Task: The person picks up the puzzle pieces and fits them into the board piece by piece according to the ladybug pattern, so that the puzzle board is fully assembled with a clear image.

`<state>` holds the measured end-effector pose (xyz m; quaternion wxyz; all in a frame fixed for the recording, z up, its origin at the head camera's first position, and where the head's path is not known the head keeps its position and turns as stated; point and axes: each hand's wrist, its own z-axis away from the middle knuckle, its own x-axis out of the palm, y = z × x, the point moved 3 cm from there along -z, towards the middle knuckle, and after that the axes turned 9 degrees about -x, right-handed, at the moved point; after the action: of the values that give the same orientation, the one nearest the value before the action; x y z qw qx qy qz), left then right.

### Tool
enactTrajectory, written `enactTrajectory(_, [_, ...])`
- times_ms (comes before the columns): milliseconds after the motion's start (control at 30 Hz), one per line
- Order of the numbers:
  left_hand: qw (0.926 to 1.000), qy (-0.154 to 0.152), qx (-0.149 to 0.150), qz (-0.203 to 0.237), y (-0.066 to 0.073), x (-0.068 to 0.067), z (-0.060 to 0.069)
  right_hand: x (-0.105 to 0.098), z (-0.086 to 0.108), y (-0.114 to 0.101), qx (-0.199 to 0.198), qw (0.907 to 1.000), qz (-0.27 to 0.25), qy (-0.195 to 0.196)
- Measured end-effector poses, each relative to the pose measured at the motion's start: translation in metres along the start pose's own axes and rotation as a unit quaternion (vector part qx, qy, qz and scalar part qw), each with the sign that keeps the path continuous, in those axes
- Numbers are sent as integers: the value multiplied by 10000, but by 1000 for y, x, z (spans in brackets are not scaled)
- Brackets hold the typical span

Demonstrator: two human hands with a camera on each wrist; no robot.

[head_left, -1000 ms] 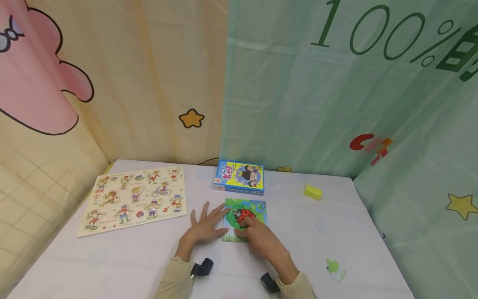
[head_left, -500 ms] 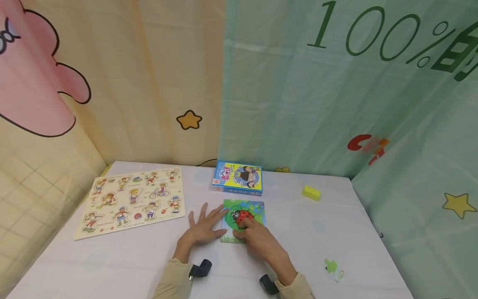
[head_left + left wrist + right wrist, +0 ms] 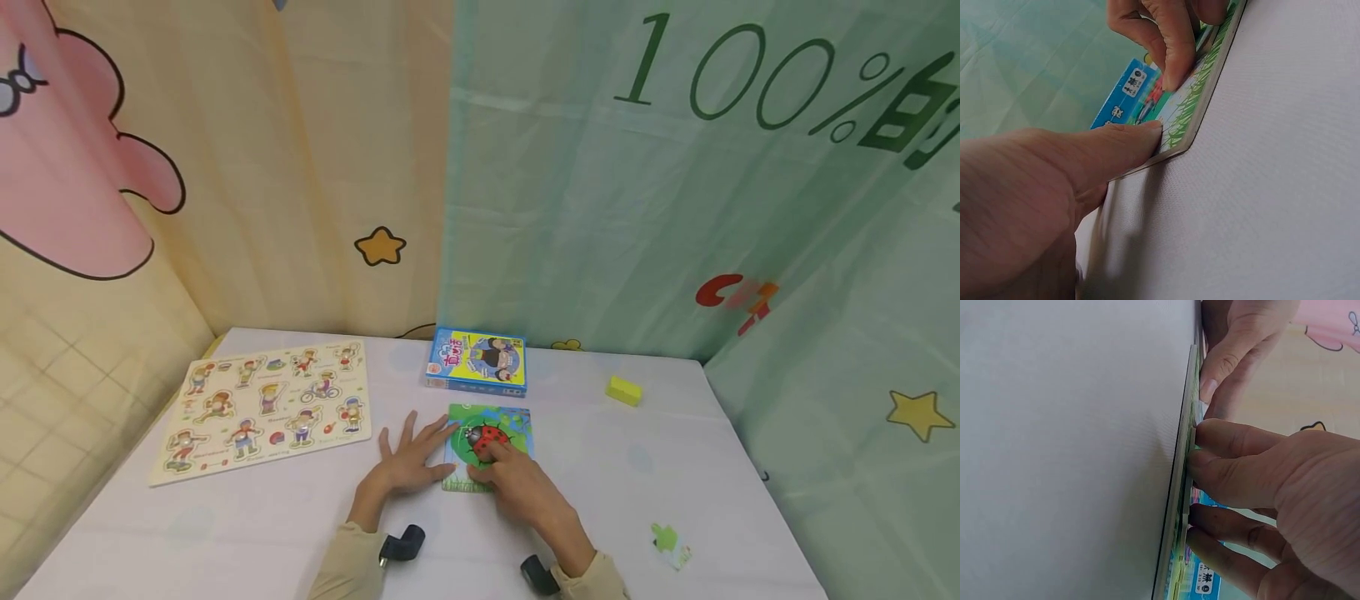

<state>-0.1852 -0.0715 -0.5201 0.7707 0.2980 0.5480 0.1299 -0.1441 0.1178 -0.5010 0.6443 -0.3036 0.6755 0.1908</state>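
Note:
A ladybug jigsaw puzzle [image 3: 462, 457] lies flat on the white table. At its left edge my left hand [image 3: 408, 462] spreads its fingers, with fingertips and thumb resting on the rim; in the left wrist view the thumb [image 3: 1138, 137] presses near a corner. Over the puzzle's lower right part, my right hand [image 3: 521, 482] pinches a puzzle piece [image 3: 1187, 494], whose edge stands slightly raised above the board in the right wrist view. The right hand hides most of that piece. A loose green and white piece [image 3: 666, 537] lies apart at the right.
Behind the puzzle lies a blue and yellow box [image 3: 477, 361]. A wooden board with sports figures [image 3: 262, 408] is at the left, and a small yellow block [image 3: 624, 391] sits at the back right. Printed curtains [image 3: 570, 208] hang behind the table.
Both hands stay in nearly the same place on the puzzle. The head view shifts slightly; no object is visibly moved.

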Motion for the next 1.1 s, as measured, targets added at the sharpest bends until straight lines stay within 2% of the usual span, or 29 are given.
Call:
enactTrajectory(333, [10000,-54,-74,7,0,-1,7,4,0,-2,135,9997,-208,-54])
enactTrajectory(533, [9999,-57,-42,-93,-1,0,2,0,-1,-2,559,9981,-145,197])
enactTrajectory(633, [9999,-40,-33,-132,-2,-1,0,-6,3,3,457,9982,-364,144])
enactTrajectory(767, [9999,-84,-66,-91,-4,-1,0,-14,19,15,266,9954,-923,-18])
enactTrajectory(833, [9999,-115,-72,-82,-3,-1,0,-21,34,25,386,9941,-1017,52])
enactTrajectory(900, [9999,-118,-35,-37,-3,-1,0,-27,49,35,556,9939,-940,173])
enactTrajectory(1000, [9999,-116,10,-45,-2,0,-1,-36,71,51,1035,9903,-892,260])
enactTrajectory(1100, [9999,-105,-49,-86,-2,0,0,-39,89,64,1529,9838,-923,140])
